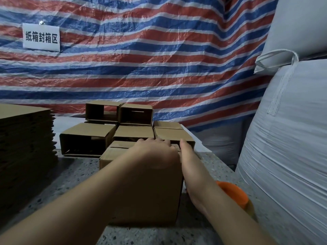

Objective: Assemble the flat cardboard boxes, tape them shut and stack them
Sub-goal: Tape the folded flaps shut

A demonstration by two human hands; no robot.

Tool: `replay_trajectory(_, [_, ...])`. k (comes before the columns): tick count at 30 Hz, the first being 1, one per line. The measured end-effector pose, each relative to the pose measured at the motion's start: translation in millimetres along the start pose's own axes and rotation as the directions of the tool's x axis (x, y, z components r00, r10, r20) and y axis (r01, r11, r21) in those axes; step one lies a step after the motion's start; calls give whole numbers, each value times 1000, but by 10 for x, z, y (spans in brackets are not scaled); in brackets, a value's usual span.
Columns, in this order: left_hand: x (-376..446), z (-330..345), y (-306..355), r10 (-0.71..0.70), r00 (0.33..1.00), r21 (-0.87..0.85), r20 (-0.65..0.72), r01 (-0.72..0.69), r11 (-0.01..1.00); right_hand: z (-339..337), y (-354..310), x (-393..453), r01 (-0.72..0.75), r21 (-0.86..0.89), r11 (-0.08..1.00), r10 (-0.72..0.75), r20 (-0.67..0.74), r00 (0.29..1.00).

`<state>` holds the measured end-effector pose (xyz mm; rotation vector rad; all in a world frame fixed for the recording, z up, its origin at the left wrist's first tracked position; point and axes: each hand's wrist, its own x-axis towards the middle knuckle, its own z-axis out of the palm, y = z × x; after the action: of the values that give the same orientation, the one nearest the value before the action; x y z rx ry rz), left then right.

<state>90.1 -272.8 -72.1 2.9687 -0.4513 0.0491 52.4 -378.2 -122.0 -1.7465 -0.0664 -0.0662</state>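
A brown cardboard box (141, 197) stands upright on the speckled table, close in front of me. My left hand (155, 152) lies across its top, and the fingers bend down over the far edge. My right hand (190, 161) presses flat against the box's right side, with the thumb stretched along the top right corner. An orange tape dispenser (233, 193) lies on the table just right of my right forearm, partly hidden by it. A tall stack of flat cardboard blanks (24, 138) sits at the left.
Several assembled boxes (88, 137) lie on their sides in two rows behind the held box. Big white woven sacks (286, 138) crowd the right side. A striped tarpaulin (141, 59) with a paper sign hangs behind the table (74, 175).
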Motion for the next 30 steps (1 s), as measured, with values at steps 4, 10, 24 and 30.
replay_trajectory(4, [-9,1,-23,4,1000,-39,-2,-4,999,-91,283,-168,-110,98,989,99,116,988])
replay_trajectory(10, [12,18,-41,2,1000,-49,-5,-2,999,-297,-152,136,147,89,985,-145,-28,989])
replay_trajectory(24, [-22,-33,-25,-92,990,-402,-111,40,915,-112,324,233,-118,334,935,54,195,979])
replay_trajectory(30, [-261,-238,-581,-248,798,-717,-550,-298,630,-235,325,187,-16,162,987,10,37,999])
